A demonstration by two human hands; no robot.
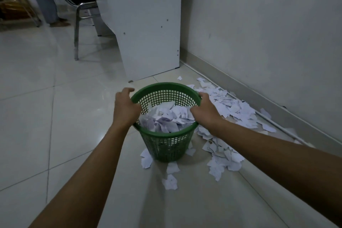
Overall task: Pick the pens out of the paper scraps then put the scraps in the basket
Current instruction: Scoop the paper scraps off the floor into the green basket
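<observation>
Gripping the green basket (pixel 167 142) by its rim with both hands.
Left hand (pixel 125 107) and right hand (pixel 204 110) clasp opposite sides; paper scraps (pixel 233 109) half-fill it and litter the floor (pixel 55 98) along the wall.

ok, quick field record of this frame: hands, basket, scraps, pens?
left hand: grips basket rim, left side
right hand: grips basket rim, right side
basket: green mesh, upright on tiled floor, partly filled with paper scraps
loose scraps: spread on floor right of basket, along wall; a few in front
pens: none visible
</observation>
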